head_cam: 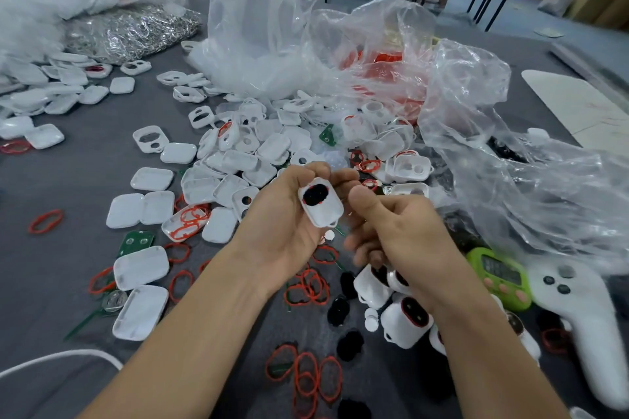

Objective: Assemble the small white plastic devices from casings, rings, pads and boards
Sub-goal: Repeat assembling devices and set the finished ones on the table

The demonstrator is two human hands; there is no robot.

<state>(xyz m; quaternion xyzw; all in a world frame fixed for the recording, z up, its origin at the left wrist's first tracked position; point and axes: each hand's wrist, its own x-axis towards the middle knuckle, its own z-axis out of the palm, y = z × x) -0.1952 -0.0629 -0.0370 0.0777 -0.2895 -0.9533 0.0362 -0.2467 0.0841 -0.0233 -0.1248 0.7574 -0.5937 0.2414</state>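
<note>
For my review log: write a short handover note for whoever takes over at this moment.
Left grip holds a white casing whose window shows a black pad edged in red.
Right grip hovers beside it, fingers curled; blurred, contents unclear.
Done: a few fitted casings lie under the right wrist.
Left: loose casings, red rings, black pads and green boards lie across the table; many units remain.

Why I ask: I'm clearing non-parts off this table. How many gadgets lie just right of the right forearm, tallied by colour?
Green timer: 1
White controller: 1
Total: 2
</note>
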